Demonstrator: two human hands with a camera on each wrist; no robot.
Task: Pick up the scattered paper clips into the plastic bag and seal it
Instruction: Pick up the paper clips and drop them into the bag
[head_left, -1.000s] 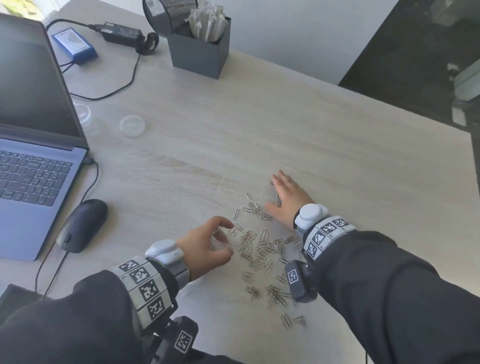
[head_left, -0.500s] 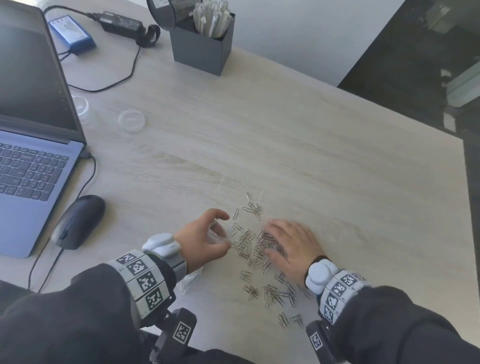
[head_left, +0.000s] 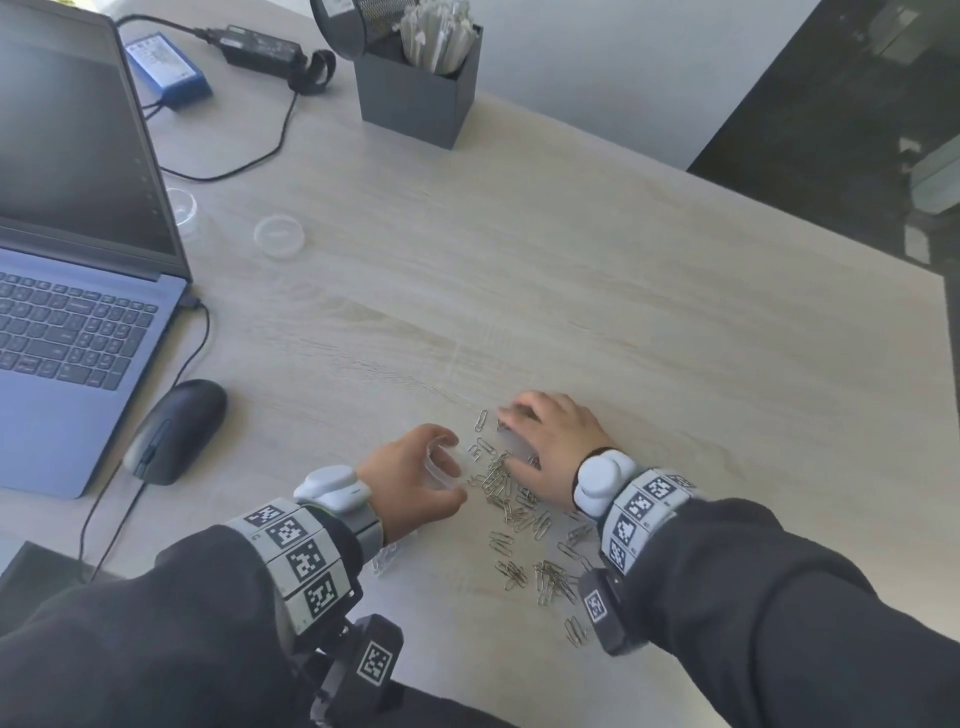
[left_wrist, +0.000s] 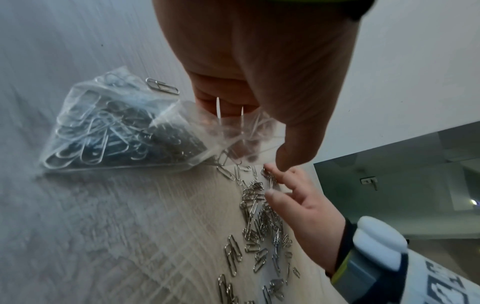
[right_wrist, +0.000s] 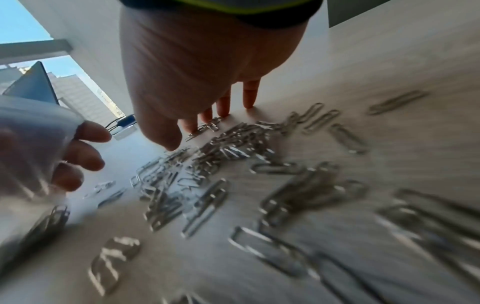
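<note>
Head view: right hand (head_left: 553, 441) lies flat, fingers spread, on the far side of the paper clips (head_left: 511, 499), with the bag mouth opposite. Left wrist view: left hand (left_wrist: 259, 67) pinches the plastic bag (left_wrist: 116, 131) open, mouth facing the pile. Right wrist view: fingertips (right_wrist: 249, 96) touch the desk (right_wrist: 389, 51) beyond the clips.

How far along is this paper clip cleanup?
Partly done. The plastic bag already holds a good batch of clips. The left hand holds its mouth open while the right hand rests spread fingers on the loose paper clips. Dozens still lie on the desk, and the bag is unsealed.
</note>
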